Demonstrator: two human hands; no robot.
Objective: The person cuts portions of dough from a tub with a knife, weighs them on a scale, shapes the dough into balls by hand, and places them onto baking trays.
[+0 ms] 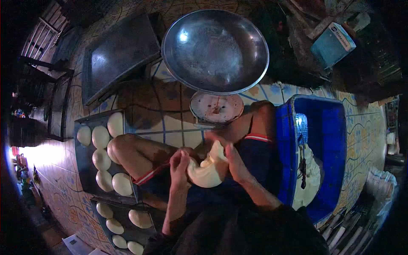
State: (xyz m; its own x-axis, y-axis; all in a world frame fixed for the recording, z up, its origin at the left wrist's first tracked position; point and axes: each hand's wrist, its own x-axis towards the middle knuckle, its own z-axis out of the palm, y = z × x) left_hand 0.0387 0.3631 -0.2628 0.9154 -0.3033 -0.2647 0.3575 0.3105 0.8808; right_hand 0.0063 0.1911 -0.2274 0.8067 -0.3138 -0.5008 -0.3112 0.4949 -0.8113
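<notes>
A soft, pale lump of dough [206, 173] hangs in a curve between my two hands, above my lap. My left hand [180, 165] pinches its left end, fingers closed on it. On the other side, my right hand [234, 163] grips the dough's raised right end, with the thumb up along it. Just beyond the hands stands a dial scale [216, 111] carrying a wide, shiny metal bowl [212, 53]. To the right, a blue plastic bin [331, 140] holds a large mass of dough [309, 178].
Left of my knee, a dark tray [85, 170] carries several rounded dough balls [101, 137]. A second tray [123, 208] below it holds more. An upturned-looking dark metal tray [123, 53] lies at back left. A teal box [333, 44] stands at back right. The floor is tiled.
</notes>
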